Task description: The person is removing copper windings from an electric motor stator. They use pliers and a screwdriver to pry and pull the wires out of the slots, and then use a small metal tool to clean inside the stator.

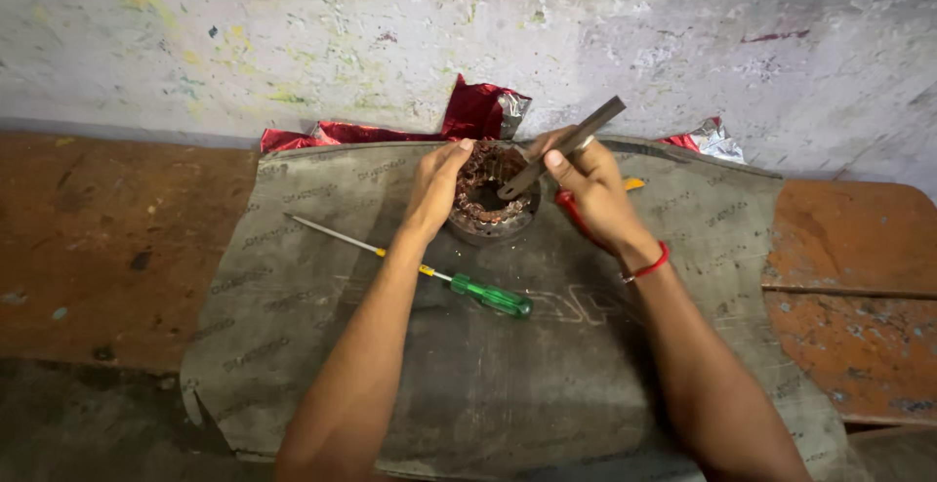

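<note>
Motor stator (485, 211) seemingly between both hands' fingers (457, 153)

Green-handled screwdriver (420, 270), red foil wrapper (468, 116), grey mat (488, 384).

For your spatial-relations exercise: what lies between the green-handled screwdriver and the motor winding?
Only bare grey mat, crossed by the left forearm; the head view shows screwdriver and winding apart.

Head view, steeply down, close.
</note>
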